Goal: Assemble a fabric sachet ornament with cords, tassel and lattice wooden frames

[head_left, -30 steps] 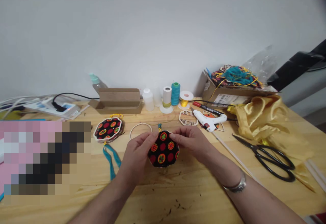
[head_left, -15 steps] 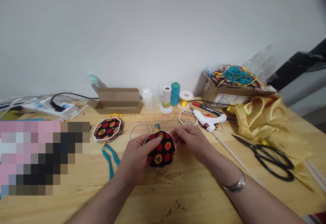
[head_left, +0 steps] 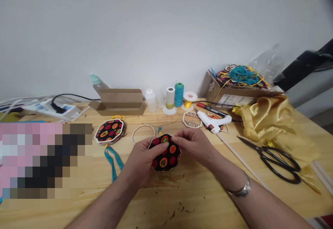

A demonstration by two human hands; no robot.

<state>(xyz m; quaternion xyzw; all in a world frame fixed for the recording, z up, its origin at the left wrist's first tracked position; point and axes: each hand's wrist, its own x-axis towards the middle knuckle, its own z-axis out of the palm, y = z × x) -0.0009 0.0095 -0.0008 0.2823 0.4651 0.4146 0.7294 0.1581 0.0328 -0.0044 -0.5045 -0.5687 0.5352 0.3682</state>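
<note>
A black fabric-covered piece with red and orange flower patterns [head_left: 166, 158] and a scalloped edge is held over the table. My left hand [head_left: 144, 158] grips its left side, thumb across the front. My right hand [head_left: 195, 144] pinches its upper right edge, thumb in front and fingers hidden behind. A small teal and yellow cord end [head_left: 160, 130] sticks out at its top. Just behind lies a thin pale ring [head_left: 135, 135]. To the left rests a stack of similar patterned pieces [head_left: 109, 132] with teal ribbon [head_left: 112, 159] hanging from it.
A glue gun [head_left: 214, 120], black scissors [head_left: 270, 159] and gold cloth [head_left: 273, 121] lie on the right. Thread spools [head_left: 179, 95], a bottle [head_left: 150, 101] and an open cardboard box [head_left: 121, 102] stand along the wall. A filled carton [head_left: 234, 99] sits at back right.
My right hand has moved left onto the patterned piece's upper right edge, from just beside it. The piece has shifted slightly right in my left hand.
</note>
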